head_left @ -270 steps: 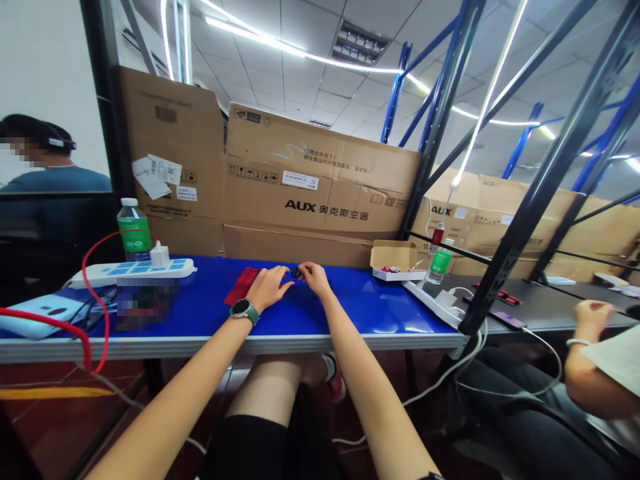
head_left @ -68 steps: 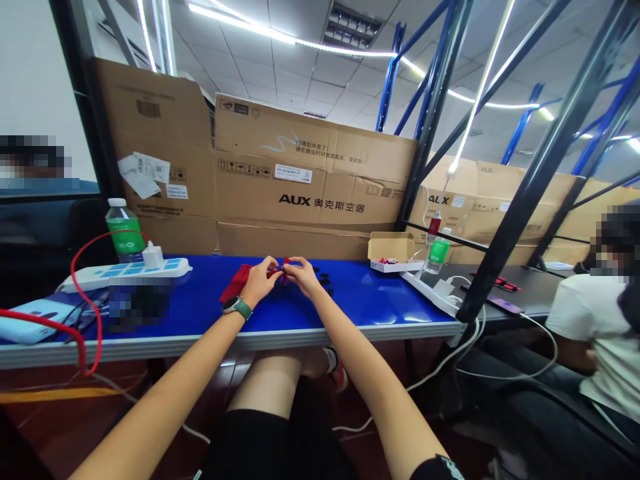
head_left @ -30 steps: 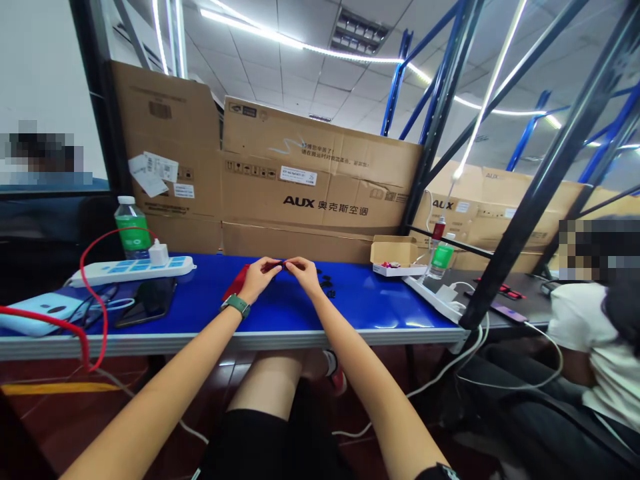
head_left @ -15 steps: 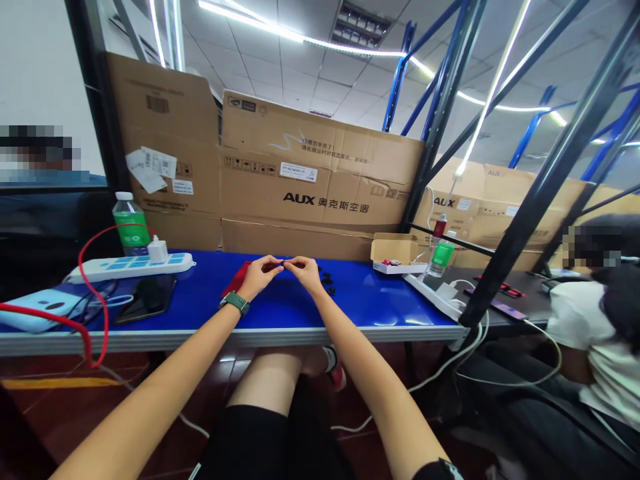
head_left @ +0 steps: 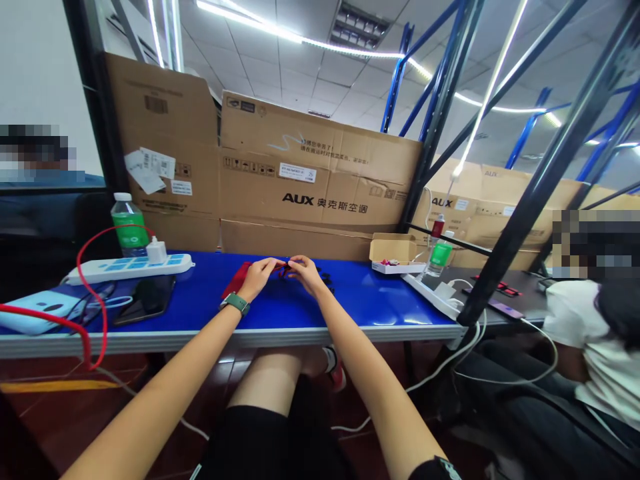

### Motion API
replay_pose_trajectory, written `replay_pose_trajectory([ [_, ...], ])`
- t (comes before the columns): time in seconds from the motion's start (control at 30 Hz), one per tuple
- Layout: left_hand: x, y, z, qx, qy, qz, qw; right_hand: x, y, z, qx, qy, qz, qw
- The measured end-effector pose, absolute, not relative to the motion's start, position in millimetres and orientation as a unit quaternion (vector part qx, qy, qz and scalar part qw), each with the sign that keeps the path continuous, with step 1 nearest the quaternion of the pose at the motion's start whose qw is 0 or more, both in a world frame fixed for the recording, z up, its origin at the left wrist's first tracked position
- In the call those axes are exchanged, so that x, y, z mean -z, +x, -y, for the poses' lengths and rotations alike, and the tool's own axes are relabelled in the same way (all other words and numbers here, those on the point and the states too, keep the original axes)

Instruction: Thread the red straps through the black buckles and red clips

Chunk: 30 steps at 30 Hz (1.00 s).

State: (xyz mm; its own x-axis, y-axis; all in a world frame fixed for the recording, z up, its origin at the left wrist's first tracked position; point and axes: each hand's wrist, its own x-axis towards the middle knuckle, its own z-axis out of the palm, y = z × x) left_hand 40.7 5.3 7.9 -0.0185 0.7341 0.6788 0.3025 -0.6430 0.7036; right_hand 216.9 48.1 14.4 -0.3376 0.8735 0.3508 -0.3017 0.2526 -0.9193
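Observation:
Over the blue tabletop [head_left: 370,297], my left hand [head_left: 259,275] and my right hand [head_left: 304,272] meet at the fingertips. Both are closed in a pinch around something small and dark, with a bit of red by the left fingertips; it is too small to name. A red cloth-like item [head_left: 235,283] lies beside and partly behind my left hand. Several small black pieces [head_left: 326,277] are scattered to the right of and behind my right hand.
At the left are a power strip [head_left: 130,267], a phone [head_left: 146,299], a light blue device [head_left: 43,309], a red cable and a bottle [head_left: 129,227]. An open small box [head_left: 395,257] and another power strip [head_left: 435,297] sit right. Cardboard panels stand behind; a person sits at right.
The fingers of my right hand have shifted slightly and curled differently, and dark and red bits now show between the fingertips. My left hand has barely moved.

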Motion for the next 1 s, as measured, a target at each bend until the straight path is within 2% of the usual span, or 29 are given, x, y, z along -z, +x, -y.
replay_pose_trajectory([
  [0.23,-2.8,38.1,-8.5,-0.569,0.709,-0.393,0.135,-14.2,217.8,-46.5,-0.611,-0.232,0.578,0.489],
  [0.5,-6.1,41.2,-3.1,-0.530,0.737,-0.419,-0.005,-14.0,218.5,-42.7,-0.681,-0.230,0.557,0.415],
  [0.63,-7.7,42.0,-2.0,-0.519,0.749,-0.411,0.000,-15.0,219.7,-45.4,-0.670,-0.235,0.559,0.428],
  [1.0,-9.0,44.9,1.9,-0.582,0.690,-0.427,0.053,-18.4,226.0,-45.8,-0.618,-0.270,0.558,0.483],
])
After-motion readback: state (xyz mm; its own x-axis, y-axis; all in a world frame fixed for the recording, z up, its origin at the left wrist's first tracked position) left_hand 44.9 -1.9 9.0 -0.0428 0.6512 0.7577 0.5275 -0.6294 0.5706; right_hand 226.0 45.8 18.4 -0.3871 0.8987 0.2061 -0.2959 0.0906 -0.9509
